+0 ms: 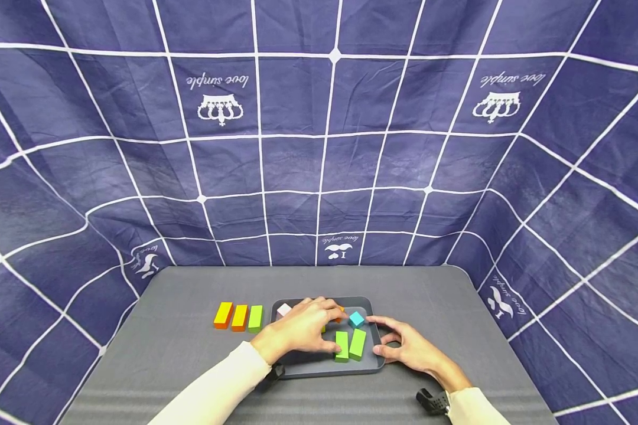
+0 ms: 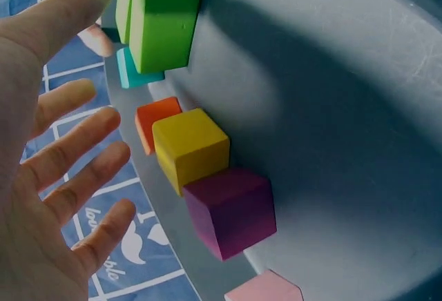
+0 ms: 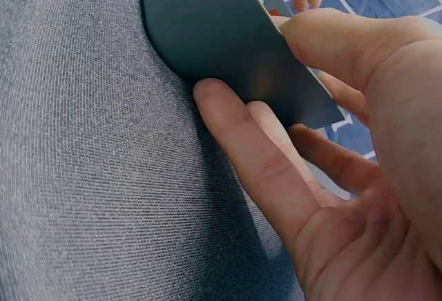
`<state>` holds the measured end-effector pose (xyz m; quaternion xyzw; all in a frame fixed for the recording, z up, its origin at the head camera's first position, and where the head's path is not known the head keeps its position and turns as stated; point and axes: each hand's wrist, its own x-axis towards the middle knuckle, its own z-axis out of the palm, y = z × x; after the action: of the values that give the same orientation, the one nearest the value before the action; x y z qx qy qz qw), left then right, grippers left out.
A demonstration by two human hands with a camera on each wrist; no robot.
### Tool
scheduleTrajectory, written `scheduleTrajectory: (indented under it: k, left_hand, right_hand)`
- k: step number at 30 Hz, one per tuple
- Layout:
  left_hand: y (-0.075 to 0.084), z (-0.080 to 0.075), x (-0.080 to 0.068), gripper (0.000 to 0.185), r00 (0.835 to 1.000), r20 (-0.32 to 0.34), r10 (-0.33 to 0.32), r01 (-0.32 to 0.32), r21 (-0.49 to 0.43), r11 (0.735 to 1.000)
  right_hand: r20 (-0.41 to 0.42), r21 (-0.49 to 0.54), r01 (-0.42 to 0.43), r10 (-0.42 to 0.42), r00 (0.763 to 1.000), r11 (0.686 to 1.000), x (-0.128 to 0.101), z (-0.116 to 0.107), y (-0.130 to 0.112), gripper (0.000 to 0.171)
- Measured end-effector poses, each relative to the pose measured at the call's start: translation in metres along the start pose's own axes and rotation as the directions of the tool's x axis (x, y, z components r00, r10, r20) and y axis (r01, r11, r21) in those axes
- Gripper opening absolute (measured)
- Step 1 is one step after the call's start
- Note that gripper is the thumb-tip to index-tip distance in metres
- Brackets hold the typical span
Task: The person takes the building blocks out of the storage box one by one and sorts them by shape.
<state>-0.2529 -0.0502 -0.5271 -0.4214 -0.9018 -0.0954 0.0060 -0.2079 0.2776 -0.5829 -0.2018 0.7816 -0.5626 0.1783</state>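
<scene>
My left hand (image 1: 305, 324) is over the grey tray (image 1: 345, 372), fingers spread and holding nothing. Its thumb overlaps one of two upright green blocks (image 1: 358, 345) in the head view. Beyond the fingers, a row of cubes lines the tray's far side: cyan (image 1: 357, 319), orange (image 2: 157, 118), yellow (image 2: 192, 146), purple (image 2: 235, 211) and pink (image 2: 269, 290). At the tray's right end, my right hand (image 1: 409, 348) grips the wall, its thumb (image 3: 324, 35) at the rim and its fingers (image 3: 255, 156) against the outer side.
Left of the tray, two yellow-topped orange blocks (image 1: 239, 317) and a green block (image 1: 255, 319) stand in a row on the grey cloth-covered table (image 1: 191, 366). A blue checked curtain (image 1: 298, 165) encloses the table's back and sides.
</scene>
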Motion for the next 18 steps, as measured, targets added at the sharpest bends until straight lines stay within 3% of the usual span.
scheduleTrajectory:
  k: [11,18]
  left_hand:
    - [0.009,0.006,0.009,0.074,0.998,0.060,0.031,-0.035,0.063,0.997]
    - [0.008,0.011,0.010,0.075,0.997,0.065,0.029,-0.033,0.051,0.998]
  right_hand:
    - [0.009,0.017,0.012,-0.012,1.000,1.000,0.001,0.000,0.000,0.074]
    - [0.011,0.029,0.014,-0.014,1.000,0.999,0.000,0.000,0.000,0.073]
